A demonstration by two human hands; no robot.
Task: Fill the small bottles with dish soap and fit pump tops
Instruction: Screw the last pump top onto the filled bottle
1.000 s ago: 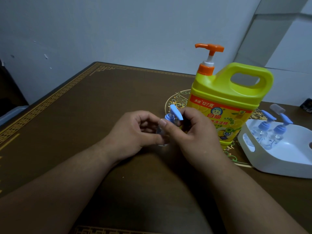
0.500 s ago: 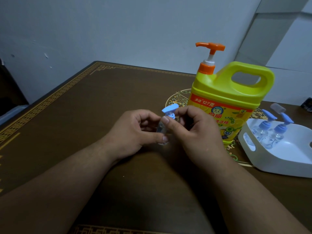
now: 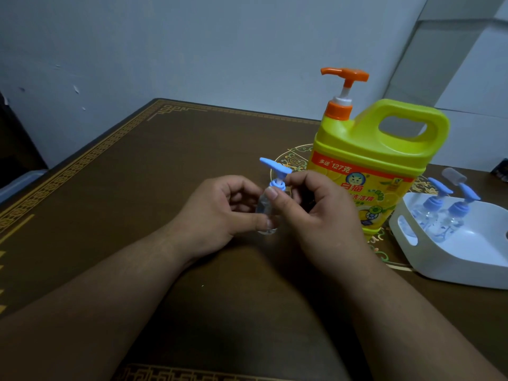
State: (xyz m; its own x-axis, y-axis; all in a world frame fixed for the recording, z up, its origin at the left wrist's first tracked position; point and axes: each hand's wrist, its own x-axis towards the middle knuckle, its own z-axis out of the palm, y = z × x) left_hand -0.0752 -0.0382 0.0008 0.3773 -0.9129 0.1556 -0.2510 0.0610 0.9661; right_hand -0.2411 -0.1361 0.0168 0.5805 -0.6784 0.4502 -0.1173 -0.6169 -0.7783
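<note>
Item: small clear bottle (image 3: pixel 265 213), upright on the brown bench (image 3: pixel 137 188), mid-front. Our left hand (image 3: pixel 220 215) grips its body, fingers curled round it; our right hand (image 3: pixel 319 213) pinches its blue pump top (image 3: pixel 276 171). Behind: yellow dish soap jug (image 3: pixel 371 163). Right: white tray (image 3: pixel 453 259) holding two pump-topped bottles (image 3: pixel 439 215).

A small clear plastic bottle (image 3: pixel 265 215) stood upright near the centre of the frame, its base on the dark brown table. A light blue pump top (image 3: pixel 275 171) sat on its neck, with the flat nozzle pointing to the upper left. A big yellow-green plastic jug of dish soap (image 3: pixel 371 166) with an orange pump head (image 3: pixel 343 78) stood upright in the upper right part, just behind the small bottle. At the right edge, two more small clear bottles with blue pump tops (image 3: pixel 439 213) lay tilted inside a white plastic tray (image 3: pixel 439 259), side by side.
</note>
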